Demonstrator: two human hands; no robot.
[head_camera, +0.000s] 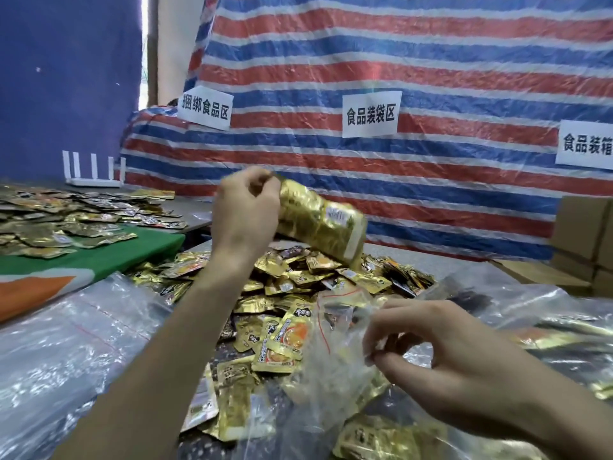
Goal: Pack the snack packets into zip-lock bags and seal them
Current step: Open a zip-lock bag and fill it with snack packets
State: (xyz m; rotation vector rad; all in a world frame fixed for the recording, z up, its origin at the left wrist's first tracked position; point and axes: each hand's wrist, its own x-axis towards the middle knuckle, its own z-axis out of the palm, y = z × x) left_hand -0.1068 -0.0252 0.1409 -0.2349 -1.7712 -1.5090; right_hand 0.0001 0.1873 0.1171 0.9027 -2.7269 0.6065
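Observation:
My left hand [245, 210] is raised above the table and pinches the top edge of a filled zip-lock bag [321, 220] of gold snack packets, which hangs tilted over the pile. A heap of loose gold snack packets [298, 287] covers the middle of the table. Lower right, my right hand [431, 346] pinches the mouth of a clear zip-lock bag [335, 346] with a red seal line, which lies crumpled over the packets. I cannot tell whether that bag holds packets of its own.
More clear bags lie at the left [66, 343] and at the right [537, 310]. A green cloth [109, 257] with spread gold packets lies far left. Cardboard boxes [580, 240] stand at the right. A striped tarpaulin [398, 78] with paper signs hangs behind.

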